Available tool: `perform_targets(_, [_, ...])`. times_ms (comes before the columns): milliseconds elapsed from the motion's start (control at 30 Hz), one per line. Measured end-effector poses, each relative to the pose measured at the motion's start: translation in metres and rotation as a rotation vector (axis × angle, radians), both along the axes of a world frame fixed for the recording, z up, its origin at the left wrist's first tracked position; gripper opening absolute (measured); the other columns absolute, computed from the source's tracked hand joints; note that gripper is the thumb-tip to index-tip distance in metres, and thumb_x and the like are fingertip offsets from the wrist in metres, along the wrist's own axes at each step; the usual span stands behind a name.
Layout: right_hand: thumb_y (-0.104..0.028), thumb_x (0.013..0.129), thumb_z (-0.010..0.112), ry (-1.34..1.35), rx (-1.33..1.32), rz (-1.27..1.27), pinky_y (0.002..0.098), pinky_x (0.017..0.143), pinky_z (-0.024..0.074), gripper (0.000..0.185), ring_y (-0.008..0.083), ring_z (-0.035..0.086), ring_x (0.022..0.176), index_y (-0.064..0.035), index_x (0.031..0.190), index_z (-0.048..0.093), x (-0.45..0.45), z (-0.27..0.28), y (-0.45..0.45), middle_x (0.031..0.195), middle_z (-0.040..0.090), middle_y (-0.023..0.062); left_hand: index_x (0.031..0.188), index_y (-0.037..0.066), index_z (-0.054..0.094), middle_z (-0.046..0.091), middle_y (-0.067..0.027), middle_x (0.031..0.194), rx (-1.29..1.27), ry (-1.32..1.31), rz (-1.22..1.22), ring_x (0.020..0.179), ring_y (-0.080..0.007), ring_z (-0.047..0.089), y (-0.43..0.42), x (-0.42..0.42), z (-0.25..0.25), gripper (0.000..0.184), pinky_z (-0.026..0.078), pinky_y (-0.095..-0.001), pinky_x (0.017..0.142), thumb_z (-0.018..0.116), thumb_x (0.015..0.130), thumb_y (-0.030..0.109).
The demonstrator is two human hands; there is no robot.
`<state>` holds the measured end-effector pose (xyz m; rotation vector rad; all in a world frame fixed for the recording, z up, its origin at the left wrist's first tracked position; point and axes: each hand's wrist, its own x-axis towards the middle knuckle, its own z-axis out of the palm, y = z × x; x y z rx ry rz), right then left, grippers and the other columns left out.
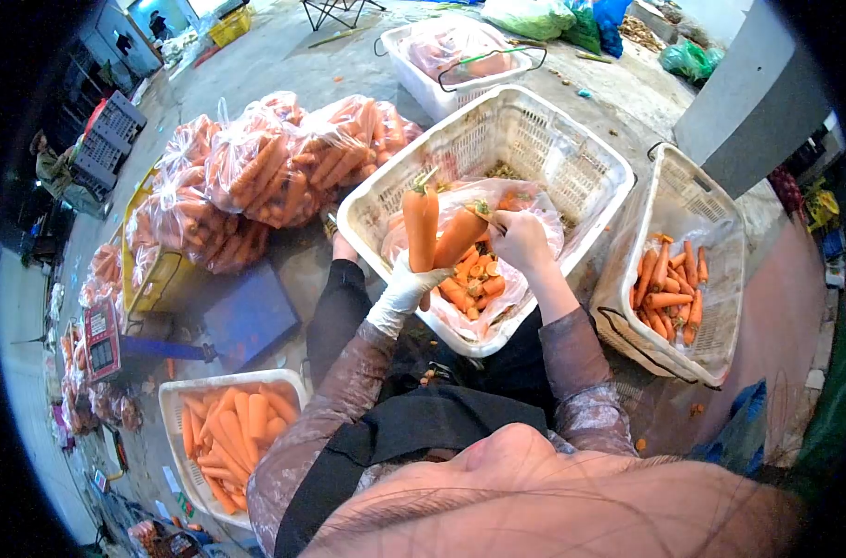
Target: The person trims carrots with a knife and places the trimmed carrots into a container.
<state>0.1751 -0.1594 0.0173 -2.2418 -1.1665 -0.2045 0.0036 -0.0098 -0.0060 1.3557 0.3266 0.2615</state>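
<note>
two long orange carrots stand above the near-left edge of a large white slatted plastic crate. crumpled translucent plastic film lines its near part. the white-gloved left hand has its grip wrapped round both carrots; the bare right hand curls at one's stem end, what it pinches i cannot tell. short orange carrot pieces lie on the film.

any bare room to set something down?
Blue platform, between the bagged carrots and the lower-left crate. Mostly bare concrete floor between those bags and the rear crate. Crowded: middle crate, with carrot pieces, plastic, and the left hand holding carrots beside the right hand.
</note>
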Motion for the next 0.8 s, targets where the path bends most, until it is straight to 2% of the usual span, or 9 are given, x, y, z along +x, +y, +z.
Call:
perform_targets(67, [-0.019, 0.074, 0.062, 0.05, -0.057, 0.045, 0.0433, 0.064, 0.0493, 0.018, 0.0342, 0.063, 0.07, -0.0058, 0.086, 0.067, 0.015, -0.016, -0.005, 0.072, 0.064, 0.018, 0.114, 0.0, 0.056, 0.062, -0.0046, 0.093, -0.041, -0.024, -0.046, 0.076, -0.0114, 0.056, -0.002, -0.007, 0.016, 0.054, 0.044, -0.0233, 0.065, 0.073, 0.067, 0.02])
perform_targets(133, [-0.025, 0.078, 0.059, 0.164, -0.618, -0.249, 0.0428, 0.067, 0.0511, 0.024, 0.034, 0.065, 0.073, -0.0054, 0.089, 0.069, 0.027, -0.018, -0.006, 0.077, 0.066, 0.017, 0.121, 0.001, 0.049, 0.061, -0.0055, 0.096, -0.215, -0.181, -0.119, 0.081, -0.0136, 0.056, -0.007, -0.021, 0.012, 0.066, 0.043, -0.0243, 0.07, 0.072, 0.065, 0.028])
perform_targets(233, [-0.022, 0.076, 0.063, 0.016, -0.289, -0.371, 0.0406, 0.068, 0.0526, 0.017, 0.0322, 0.066, 0.074, -0.0074, 0.08, 0.068, 0.024, -0.002, -0.003, 0.08, 0.067, 0.0153, 0.121, 0.001, 0.049, 0.059, -0.0047, 0.098, -0.078, -0.074, -0.058, 0.081, -0.0136, 0.054, 0.002, -0.02, 0.021, 0.063, 0.042, -0.0245, 0.071, 0.072, 0.066, 0.022])
perform_targets(333, [-0.024, 0.075, 0.063, 0.08, 0.15, -0.042, 0.0406, 0.055, 0.049, 0.016, 0.0317, 0.062, 0.062, -0.0082, 0.074, 0.065, 0.014, -0.001, -0.007, 0.065, 0.062, 0.0149, 0.107, 0.0, 0.059, 0.062, -0.0036, 0.096, 0.046, -0.072, -0.031, 0.086, -0.014, 0.058, 0.01, -0.013, 0.02, 0.039, 0.048, -0.0276, 0.075, 0.069, 0.069, 0.004])
perform_targets(433, [-0.021, 0.073, 0.062, -0.006, 0.266, 0.08, 0.0413, 0.052, 0.0472, 0.013, 0.0323, 0.06, 0.056, -0.0087, 0.069, 0.061, -0.008, 0.014, -0.003, 0.06, 0.059, 0.0144, 0.109, 0.002, 0.061, 0.066, -0.0049, 0.091, 0.452, 0.024, 0.053, 0.082, -0.0147, 0.062, 0.007, -0.012, 0.004, 0.037, 0.048, -0.0278, 0.076, 0.066, 0.072, 0.005])
perform_targets(467, [-0.021, 0.073, 0.062, 0.011, 0.266, 0.059, 0.0413, 0.052, 0.0472, 0.013, 0.0323, 0.06, 0.056, -0.0087, 0.069, 0.061, -0.013, 0.013, -0.003, 0.06, 0.059, 0.0144, 0.112, 0.004, 0.06, 0.067, -0.0059, 0.091, 0.665, 0.071, 0.114, 0.083, -0.0146, 0.063, 0.002, -0.014, 0.006, 0.039, 0.048, -0.0278, 0.076, 0.065, 0.073, 0.006])
perform_targets(600, [-0.021, 0.071, 0.062, -0.067, 0.105, 0.08, 0.0415, 0.053, 0.0483, 0.013, 0.0319, 0.06, 0.056, -0.0091, 0.066, 0.059, -0.011, 0.007, 0.001, 0.057, 0.057, 0.0143, 0.116, 0.007, 0.059, 0.067, -0.0129, 0.094, 0.731, 0.043, 0.141, 0.088, -0.0219, 0.065, -0.01, -0.005, 0.002, 0.043, 0.048, -0.0297, 0.078, 0.058, 0.073, 0.003])
perform_targets(633, [-0.021, 0.072, 0.061, -0.063, 0.083, 0.074, 0.042, 0.055, 0.0488, 0.013, 0.0318, 0.061, 0.058, -0.0087, 0.068, 0.061, -0.012, 0.008, 0.001, 0.06, 0.059, 0.0144, 0.117, 0.003, 0.058, 0.067, -0.0113, 0.1, 0.724, 0.053, 0.135, 0.09, -0.016, 0.062, -0.01, -0.003, -0.003, 0.047, 0.047, -0.0281, 0.08, 0.057, 0.07, -0.002])
perform_targets(800, [-0.018, 0.072, 0.06, -0.012, 0.057, 0.003, 0.042, 0.056, 0.0496, 0.012, 0.0342, 0.062, 0.061, -0.0062, 0.073, 0.063, 0.006, -0.009, -0.001, 0.066, 0.062, 0.0165, 0.11, 0.003, 0.06, 0.067, -0.011, 0.092, 0.626, 0.034, 0.01, 0.086, -0.0176, 0.063, -0.009, -0.003, -0.007, 0.039, 0.048, -0.0293, 0.077, 0.057, 0.071, 0.0])
